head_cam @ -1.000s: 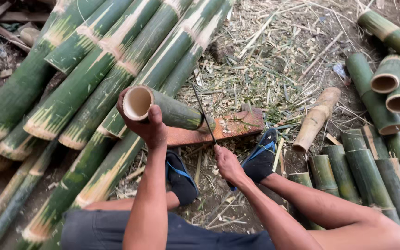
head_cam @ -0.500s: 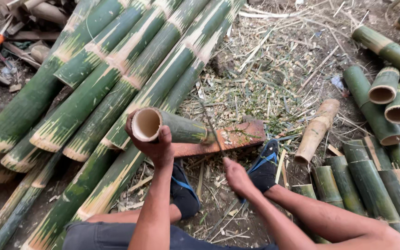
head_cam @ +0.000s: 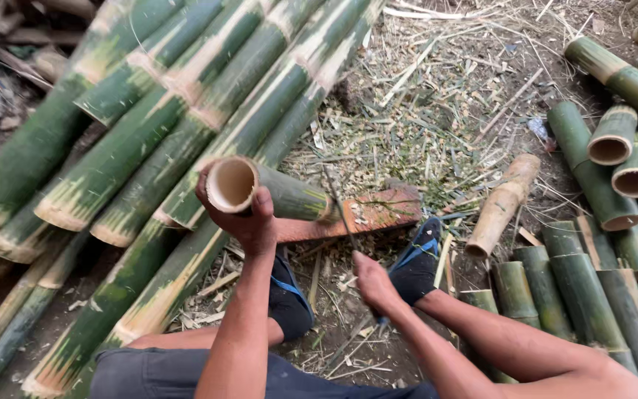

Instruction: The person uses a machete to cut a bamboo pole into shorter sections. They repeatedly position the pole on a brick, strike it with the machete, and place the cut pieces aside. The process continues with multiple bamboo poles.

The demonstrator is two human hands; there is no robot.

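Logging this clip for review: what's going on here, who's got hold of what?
A person sits on the ground among bamboo. The left hand grips the open cut end of a short green bamboo section, whose far end rests on a reddish wooden block. The right hand holds a thin blade that reaches up to that far end. Long bamboo poles lie on the left, cut bamboo pieces on the right, and shavings cover the ground.

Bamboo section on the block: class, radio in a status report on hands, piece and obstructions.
Left hand grips bamboo section at its open end. Right hand holds thin blade against it. Section rests on wooden block. Nothing between.
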